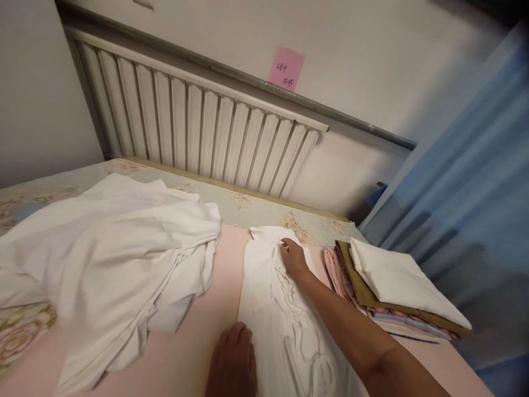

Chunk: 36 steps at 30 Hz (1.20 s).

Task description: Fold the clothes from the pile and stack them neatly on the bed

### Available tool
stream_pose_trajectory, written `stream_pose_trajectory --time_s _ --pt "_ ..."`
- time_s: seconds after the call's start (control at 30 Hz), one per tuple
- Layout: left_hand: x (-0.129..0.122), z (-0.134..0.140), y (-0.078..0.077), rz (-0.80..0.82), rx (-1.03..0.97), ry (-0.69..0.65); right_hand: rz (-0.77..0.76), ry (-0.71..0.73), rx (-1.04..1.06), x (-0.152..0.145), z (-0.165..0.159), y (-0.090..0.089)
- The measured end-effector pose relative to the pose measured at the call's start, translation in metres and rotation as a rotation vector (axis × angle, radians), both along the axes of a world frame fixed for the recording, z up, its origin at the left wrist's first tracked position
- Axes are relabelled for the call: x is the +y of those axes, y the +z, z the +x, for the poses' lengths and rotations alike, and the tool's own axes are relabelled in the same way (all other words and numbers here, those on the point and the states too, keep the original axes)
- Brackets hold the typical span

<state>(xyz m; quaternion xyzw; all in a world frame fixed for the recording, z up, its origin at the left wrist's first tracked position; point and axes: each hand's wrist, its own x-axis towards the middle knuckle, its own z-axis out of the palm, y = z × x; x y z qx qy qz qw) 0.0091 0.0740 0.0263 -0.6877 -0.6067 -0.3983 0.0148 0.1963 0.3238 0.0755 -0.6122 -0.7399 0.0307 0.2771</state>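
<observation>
A long white garment (pixel 264 298) lies lengthwise on the pink sheet, with ruffles and wavy creases running down its middle and right side. At its far end my right hand (pixel 294 259) rests on the cloth, thumb and fingers closed on a bit of it. My left hand (pixel 232 361) lies low in the picture, palm down along the garment's left edge, its fingers extended close together. The near end of the garment runs out of view at the bottom.
A loose heap of white cloth (pixel 124 248) spreads over the left side. Folded clothes (pixel 407 286) are stacked at the right, beside a blue curtain (pixel 467 220). Behind the bed (pixel 243 201) stands a white radiator (pixel 198 121), with a pink note (pixel 286 69) above.
</observation>
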Motion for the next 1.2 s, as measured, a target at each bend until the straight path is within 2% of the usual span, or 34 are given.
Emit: stream_pose_trajectory --time_s 0.13,0.3,0.4,0.5,0.63,0.73,0.83,0.93,1.03,1.13,1.2 --pt "0.000 0.001 0.000 -0.010 -0.019 -0.005 0.053 0.045 -0.006 -0.027 0.007 -0.002" --pt "-0.001 0.000 0.002 -0.040 -0.017 0.004 0.061 0.262 -0.129 -0.054 0.004 -0.030" --pt "-0.002 0.000 0.004 -0.075 -0.013 0.001 0.118 0.312 -0.215 -0.056 0.002 -0.041" --pt "-0.003 0.000 0.008 -0.113 -0.003 -0.004 0.085 0.313 -0.167 -0.054 0.002 -0.037" --pt "-0.003 -0.002 0.016 -0.154 -0.005 -0.042 0.021 0.284 -0.071 -0.070 0.014 -0.015" --pt "-0.003 -0.004 0.021 -0.154 -0.007 -0.080 0.043 0.235 0.025 -0.107 0.041 -0.001" --pt "-0.003 -0.006 0.024 -0.148 0.006 -0.118 0.080 0.160 0.054 -0.160 0.078 -0.001" --pt "-0.006 -0.005 0.027 -0.175 0.043 -0.127 0.085 0.135 0.018 -0.218 0.112 -0.015" --pt "-0.015 -0.003 0.028 -0.217 0.105 -0.113 0.102 0.108 -0.026 -0.271 0.131 -0.034" --pt "-0.029 0.001 0.026 -0.243 0.185 -0.100 0.144 0.082 -0.048 -0.307 0.140 -0.048" --pt "-0.040 0.002 0.023 -0.243 0.236 -0.105 0.165 0.039 -0.033 -0.319 0.142 -0.051"
